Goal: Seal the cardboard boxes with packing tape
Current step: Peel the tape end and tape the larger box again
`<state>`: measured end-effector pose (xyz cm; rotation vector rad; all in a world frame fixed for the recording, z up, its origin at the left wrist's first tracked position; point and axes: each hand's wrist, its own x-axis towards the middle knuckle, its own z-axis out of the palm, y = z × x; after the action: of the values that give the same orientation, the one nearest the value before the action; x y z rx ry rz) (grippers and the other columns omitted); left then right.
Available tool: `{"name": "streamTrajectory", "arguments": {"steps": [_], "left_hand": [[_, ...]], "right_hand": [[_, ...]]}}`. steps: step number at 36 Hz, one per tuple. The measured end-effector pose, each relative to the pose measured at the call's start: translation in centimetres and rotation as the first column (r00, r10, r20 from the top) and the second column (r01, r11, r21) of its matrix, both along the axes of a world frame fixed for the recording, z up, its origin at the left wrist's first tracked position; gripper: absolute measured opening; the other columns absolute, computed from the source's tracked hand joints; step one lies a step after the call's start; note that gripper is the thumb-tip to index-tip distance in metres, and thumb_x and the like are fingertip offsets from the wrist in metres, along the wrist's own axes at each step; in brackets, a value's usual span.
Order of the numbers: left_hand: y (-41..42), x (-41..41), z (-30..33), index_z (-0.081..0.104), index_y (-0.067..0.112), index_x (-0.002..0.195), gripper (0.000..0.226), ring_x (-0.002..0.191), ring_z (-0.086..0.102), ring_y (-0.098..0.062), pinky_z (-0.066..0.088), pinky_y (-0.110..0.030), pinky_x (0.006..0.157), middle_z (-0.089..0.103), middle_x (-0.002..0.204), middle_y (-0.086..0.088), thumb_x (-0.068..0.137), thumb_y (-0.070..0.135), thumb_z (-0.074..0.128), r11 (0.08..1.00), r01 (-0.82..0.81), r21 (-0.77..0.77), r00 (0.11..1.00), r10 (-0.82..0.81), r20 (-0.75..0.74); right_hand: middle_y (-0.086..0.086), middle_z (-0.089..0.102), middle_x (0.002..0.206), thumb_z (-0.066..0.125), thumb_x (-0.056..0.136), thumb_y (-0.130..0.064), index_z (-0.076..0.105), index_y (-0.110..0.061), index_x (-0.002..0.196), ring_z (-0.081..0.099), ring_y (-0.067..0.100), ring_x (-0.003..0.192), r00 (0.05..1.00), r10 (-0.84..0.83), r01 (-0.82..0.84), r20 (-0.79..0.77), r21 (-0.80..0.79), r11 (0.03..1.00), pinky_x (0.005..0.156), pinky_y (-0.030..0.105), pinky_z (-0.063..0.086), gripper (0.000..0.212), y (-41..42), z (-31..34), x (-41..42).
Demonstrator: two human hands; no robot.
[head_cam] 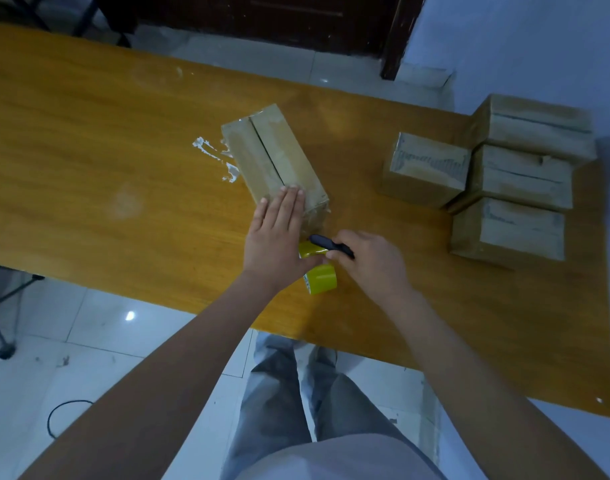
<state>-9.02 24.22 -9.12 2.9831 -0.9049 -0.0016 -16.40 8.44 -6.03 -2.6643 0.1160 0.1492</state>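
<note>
i see the long cardboard box (274, 161) mid-tabletop (89, 150), long axis running away and leftward. my left hand (279, 233) presses flat fingers on its near end; my right hand (369, 261) grips a black cutter (331, 245) over the yellow tape roll (321, 278).

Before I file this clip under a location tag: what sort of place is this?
Probably a plain room used as a makeshift packing station, not a warehouse: a long wooden table on a tiled floor, a stack of taped cardboard boxes at its right end, and a dark door behind.

Left hand (279, 233) flat on cardboard box (276, 157); right hand (369, 263) grips black cutter (331, 246) over yellow tape roll (319, 271).
</note>
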Motion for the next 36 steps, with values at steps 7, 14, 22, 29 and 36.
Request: {"name": "streamTrajectory", "arguments": {"steps": [7, 14, 22, 29, 36], "left_hand": [[0.0, 0.0, -0.3, 0.027, 0.002, 0.147, 0.111, 0.142, 0.026, -0.024, 0.014, -0.041, 0.116, 0.033, 0.152, -0.012, 0.072, 0.083, 0.032, 1.0, 0.005, 0.013, 1.0, -0.005, 0.02], [0.0, 0.0, -0.2, 0.028, 0.002, 0.147, 0.11, 0.142, 0.027, -0.025, 0.012, -0.041, 0.116, 0.033, 0.152, -0.013, 0.073, 0.083, 0.03, 1.0, 0.006, 0.012, 1.0, -0.006, 0.021], [0.1, 0.1, -0.5, 0.029, 0.002, 0.147, 0.106, 0.142, 0.027, -0.025, 0.013, -0.041, 0.116, 0.032, 0.152, -0.012, 0.075, 0.08, 0.034, 1.0, 0.015, 0.002, 0.999, -0.015, 0.042], [0.1, 0.1, -0.5, 0.028, 0.002, 0.147, 0.106, 0.142, 0.026, -0.024, 0.014, -0.041, 0.116, 0.032, 0.153, -0.011, 0.076, 0.08, 0.035, 1.0, 0.007, 0.02, 0.999, -0.008, 0.04], [0.1, 0.1, -0.1, 0.022, 0.003, 0.149, 0.109, 0.144, 0.021, -0.024, 0.005, -0.039, 0.117, 0.026, 0.155, -0.01, 0.074, 0.082, 0.037, 0.999, -0.005, 0.039, 1.0, 0.004, 0.013]], "right_hand": [[-0.005, 0.047, 0.077, 0.055, 0.092, -0.037, 0.059, -0.016, 0.096, 0.055, 0.023, 0.074, 0.999, -0.018, 0.017, -0.035, -0.038, 0.999, 0.044, 0.021, 0.023, 0.022, 0.1, -0.5, 0.4], [-0.001, 0.053, 0.078, 0.055, 0.092, -0.037, 0.058, -0.015, 0.092, 0.056, 0.024, 0.073, 0.999, 0.009, -0.01, -0.033, -0.031, 0.999, 0.046, 0.023, 0.027, 0.022, 0.1, -0.4, 0.8], [0.002, 0.056, 0.081, 0.055, 0.092, -0.037, 0.059, -0.016, 0.094, 0.057, 0.026, 0.073, 0.997, -0.043, 0.04, -0.062, -0.045, 0.998, 0.051, 0.028, 0.036, 0.021, 0.5, -0.4, 1.3], [0.0, 0.055, 0.082, 0.055, 0.092, -0.039, 0.059, -0.018, 0.098, 0.058, 0.025, 0.077, 0.994, -0.102, 0.1, -0.049, -0.038, 0.994, 0.055, 0.027, 0.032, 0.023, 0.5, -0.5, 1.1], [0.001, 0.056, 0.08, 0.052, 0.094, -0.037, 0.058, -0.015, 0.098, 0.056, 0.023, 0.07, 0.987, -0.162, 0.161, -0.013, -0.075, 0.984, 0.049, 0.027, 0.033, 0.023, 0.4, -0.7, 0.2]]}}
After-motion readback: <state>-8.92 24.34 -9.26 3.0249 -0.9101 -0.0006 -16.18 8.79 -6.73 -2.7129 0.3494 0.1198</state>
